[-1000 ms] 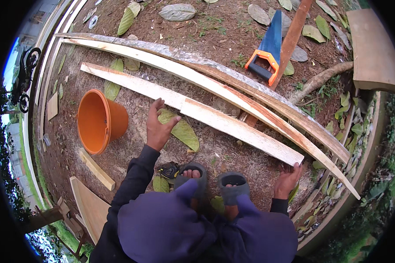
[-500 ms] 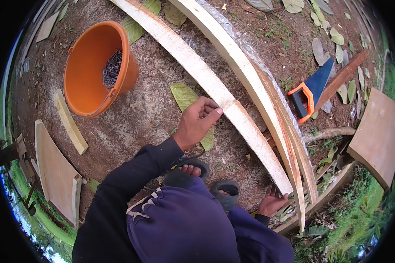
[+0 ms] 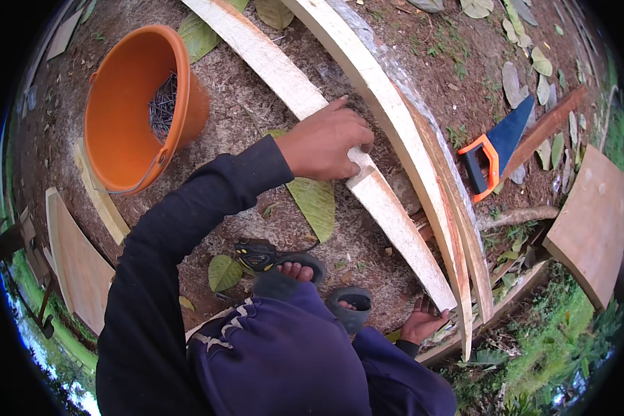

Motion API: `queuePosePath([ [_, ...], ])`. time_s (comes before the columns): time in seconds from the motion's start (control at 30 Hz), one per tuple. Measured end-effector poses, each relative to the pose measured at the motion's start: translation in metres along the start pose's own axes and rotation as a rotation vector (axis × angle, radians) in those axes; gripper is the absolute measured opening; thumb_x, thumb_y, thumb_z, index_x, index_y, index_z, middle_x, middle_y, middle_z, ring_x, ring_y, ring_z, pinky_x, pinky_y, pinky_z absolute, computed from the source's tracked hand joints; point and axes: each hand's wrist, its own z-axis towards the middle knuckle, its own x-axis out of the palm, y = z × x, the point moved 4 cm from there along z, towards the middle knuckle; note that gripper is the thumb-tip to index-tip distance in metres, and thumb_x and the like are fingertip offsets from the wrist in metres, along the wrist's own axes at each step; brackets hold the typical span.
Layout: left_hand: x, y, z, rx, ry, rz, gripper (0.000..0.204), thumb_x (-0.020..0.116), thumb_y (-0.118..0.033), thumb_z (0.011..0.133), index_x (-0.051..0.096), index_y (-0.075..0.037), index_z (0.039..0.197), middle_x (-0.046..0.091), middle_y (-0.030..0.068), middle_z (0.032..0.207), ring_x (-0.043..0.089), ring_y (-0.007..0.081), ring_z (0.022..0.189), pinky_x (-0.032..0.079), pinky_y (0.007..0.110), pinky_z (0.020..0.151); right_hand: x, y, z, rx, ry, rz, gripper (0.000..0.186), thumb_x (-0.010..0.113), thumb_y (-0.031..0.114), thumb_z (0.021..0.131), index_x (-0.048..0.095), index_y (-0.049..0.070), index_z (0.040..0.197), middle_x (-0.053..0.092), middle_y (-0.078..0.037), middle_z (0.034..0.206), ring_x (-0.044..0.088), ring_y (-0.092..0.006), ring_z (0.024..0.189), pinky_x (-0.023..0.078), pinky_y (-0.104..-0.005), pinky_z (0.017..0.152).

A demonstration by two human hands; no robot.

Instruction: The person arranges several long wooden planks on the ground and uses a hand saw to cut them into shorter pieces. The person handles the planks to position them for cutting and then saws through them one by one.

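A long pale wooden plank (image 3: 277, 66) runs from the far middle down to the near right, with a seam across it beside my left hand. My left hand (image 3: 331, 141) is closed over this plank near the seam, fingers on the far edge and thumb on the near edge. At the plank's near end, my right hand (image 3: 423, 323) is palm up, its fingers partly hidden around the end. A second, thicker wooden beam (image 3: 374, 83) lies just to the right of the plank. Beside my left foot is a black and yellow tape measure (image 3: 258, 255).
An orange bucket (image 3: 118, 125) of nails (image 3: 163, 107) stands at the left. A handsaw (image 3: 496, 149) with an orange and black handle lies at the right. Board pieces (image 3: 593, 222) lie at both sides. Leaves (image 3: 312, 204) are scattered over the dirt.
My left hand has gone from a pinch at the plank's near edge to a grip over its top, moving slightly up and right. The tape measure has come into view. My right hand stays at the end.
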Motion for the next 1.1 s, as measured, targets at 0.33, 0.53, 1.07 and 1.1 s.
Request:
queuePosePath([
  [0.33,0.004,-0.004,-0.008,0.180,0.050,0.175,0.062,0.085,-0.028,0.075,0.064,-0.013,0.132,0.065,0.0055,0.133,0.052,0.0258,0.138,0.011,0.061,0.129,-0.009,-0.006,0.008,-0.023,0.014,0.001,0.059,0.058,0.052,0.097,0.052,0.015,0.143,0.059,-0.010,0.138,0.056,-0.0280,0.121,0.041,-0.0472,0.103],
  [0.53,0.010,-0.003,-0.006,0.164,0.042,0.152,0.057,0.085,-0.023,0.075,0.068,-0.017,0.129,0.067,0.0017,0.131,0.056,0.0210,0.130,0.016,0.059,0.129,-0.015,-0.007,0.010,-0.015,0.022,0.010,0.058,0.056,0.050,0.098,0.051,0.015,0.144,0.059,-0.010,0.138,0.056,-0.0283,0.121,0.043,-0.0472,0.101],
  [1.07,0.004,-0.003,-0.004,0.126,0.180,0.125,0.060,0.080,-0.027,0.084,0.061,-0.017,0.140,0.063,0.0075,0.138,0.051,0.0261,0.138,0.009,0.059,0.130,-0.009,-0.007,0.006,-0.011,0.030,0.009,0.061,0.055,0.051,0.098,0.049,0.014,0.146,0.058,-0.011,0.139,0.055,-0.0275,0.122,0.041,-0.0466,0.103],
  [1.1,0.006,-0.002,-0.004,0.123,0.180,0.128,0.059,0.080,-0.027,0.084,0.061,-0.017,0.140,0.063,0.0076,0.138,0.051,0.0261,0.138,0.009,0.059,0.130,-0.007,-0.006,0.004,-0.010,0.021,0.006,0.061,0.055,0.051,0.098,0.049,0.014,0.146,0.058,-0.011,0.139,0.055,-0.0275,0.123,0.041,-0.0466,0.103],
])
